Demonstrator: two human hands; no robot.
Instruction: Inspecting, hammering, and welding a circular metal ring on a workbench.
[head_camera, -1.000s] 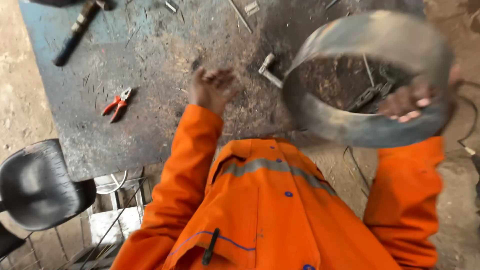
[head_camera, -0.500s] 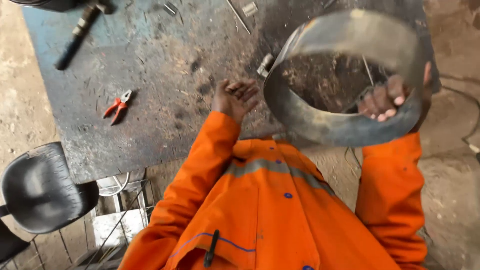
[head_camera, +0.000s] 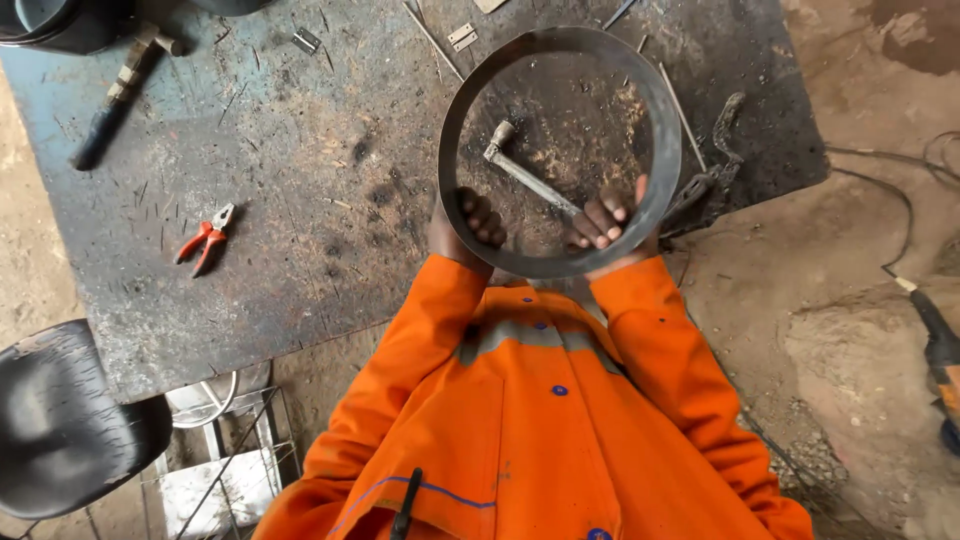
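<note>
The person holds a wide steel ring (head_camera: 668, 140) with both hands, above the bench (head_camera: 300, 200) and close in front of the chest. The left hand (head_camera: 468, 222) is clamped on the near-left part of the ring and the right hand (head_camera: 603, 222) on the near-right part. On both hands the fingers are curled inside the band, and the hands are apart, with a short piece of the rim between them.

The ring is turned so that one looks straight through its opening. Through it a metal rod (head_camera: 530, 172) with a thick head is visible, lying on the bench (I cannot tell how high the ring is above the rod). To the right of the ring lies a dark iron piece (head_camera: 715, 160). Well to the left of the ring are red pliers (head_camera: 205, 238), and far to its upper left is a hammer (head_camera: 115, 95). Below the ring on the left, beyond the bench edge, stands a black chair (head_camera: 60, 420).

My judgement is that the work in hand is to hold the ring up and check its shape. To lay it flat, both hands must keep an even grip, and the rod under it must be avoided.
</note>
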